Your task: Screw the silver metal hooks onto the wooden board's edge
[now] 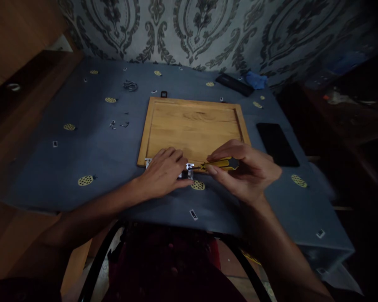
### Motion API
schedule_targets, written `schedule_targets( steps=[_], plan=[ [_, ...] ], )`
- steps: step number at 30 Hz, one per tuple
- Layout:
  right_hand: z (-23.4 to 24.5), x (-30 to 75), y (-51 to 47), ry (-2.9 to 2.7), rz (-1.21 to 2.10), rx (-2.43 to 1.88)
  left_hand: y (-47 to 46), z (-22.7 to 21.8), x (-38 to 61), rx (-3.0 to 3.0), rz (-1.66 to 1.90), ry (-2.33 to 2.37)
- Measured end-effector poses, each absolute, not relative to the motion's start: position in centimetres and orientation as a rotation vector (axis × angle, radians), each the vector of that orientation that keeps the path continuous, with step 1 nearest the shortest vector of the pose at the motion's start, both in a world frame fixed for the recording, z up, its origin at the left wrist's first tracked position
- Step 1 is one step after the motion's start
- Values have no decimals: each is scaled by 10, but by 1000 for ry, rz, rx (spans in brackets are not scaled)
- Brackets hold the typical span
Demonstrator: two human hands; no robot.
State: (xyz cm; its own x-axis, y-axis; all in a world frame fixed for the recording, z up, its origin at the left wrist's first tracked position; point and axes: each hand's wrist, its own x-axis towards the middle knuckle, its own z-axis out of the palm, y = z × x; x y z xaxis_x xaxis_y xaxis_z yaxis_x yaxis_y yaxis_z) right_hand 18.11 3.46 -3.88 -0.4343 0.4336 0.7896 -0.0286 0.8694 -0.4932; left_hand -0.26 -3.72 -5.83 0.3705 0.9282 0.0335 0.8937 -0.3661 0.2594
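Observation:
A wooden panel (193,126) with a raised frame lies flat on a blue cloth-covered table (82,155). At its near edge sits a small metal hinge (189,167). My left hand (165,172) lies over the hinge, fingers curled and pressing it down against the panel's edge. My right hand (244,170) is closed round a yellow-and-black screwdriver (219,163), held level with its tip pointing left at the hinge.
Loose screws (119,124) and a metal part (130,85) lie at the back left of the cloth. A black phone (277,144) lies right of the panel. A dark flat device (234,84) and blue cloth (256,79) sit at the back by the patterned wall.

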Motion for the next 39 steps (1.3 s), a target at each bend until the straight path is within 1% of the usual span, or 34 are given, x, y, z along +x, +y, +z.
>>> schedule_targets(
  steps=[9, 24, 39],
  plan=[
    [-39, 182, 36, -1965, 507, -359, -38, -61, -4, 2454, 272, 1638],
    [-39, 180, 34, -1856, 631, -448, -38, -61, -3, 2442, 270, 1644],
    [-38, 179, 37, -1911, 592, -370, -38, -61, -4, 2445, 285, 1640]
  ],
)
